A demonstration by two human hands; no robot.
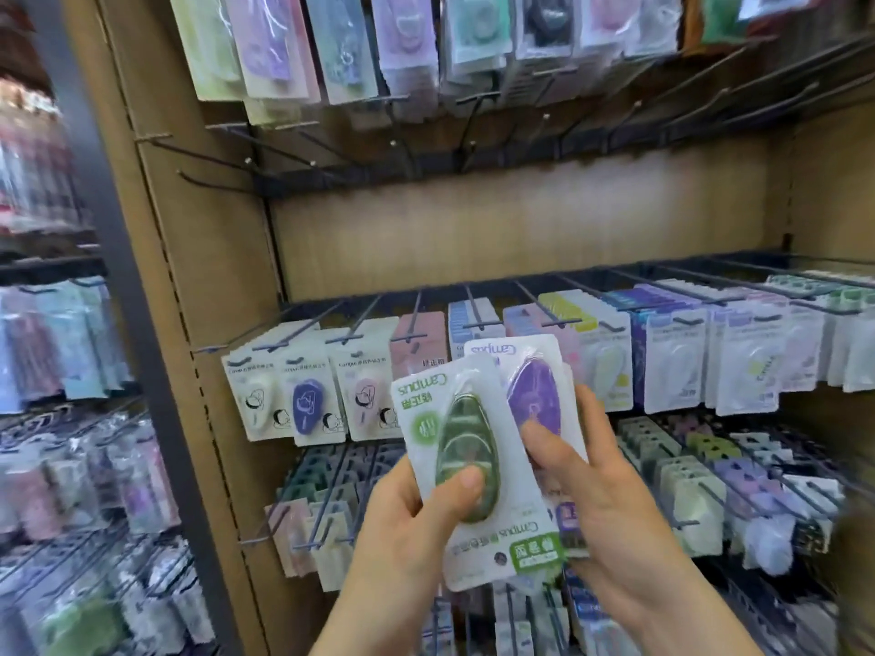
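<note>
Left hand (407, 527) is pinching a green tape pack (466, 433), right hand (603, 506) pinching a purple pack (535, 388) behind it, seemingly fanning both to compare.

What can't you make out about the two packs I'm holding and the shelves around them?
- Head view, purple pack: lower part hidden by the green pack and the right hand.
- Small print on the green pack: upside down and too blurred to read; the left hand covers its lower left edge.
- top-row packs: blurred, cut off by the top edge.
- left rack goods: blurred beyond telling.
</note>
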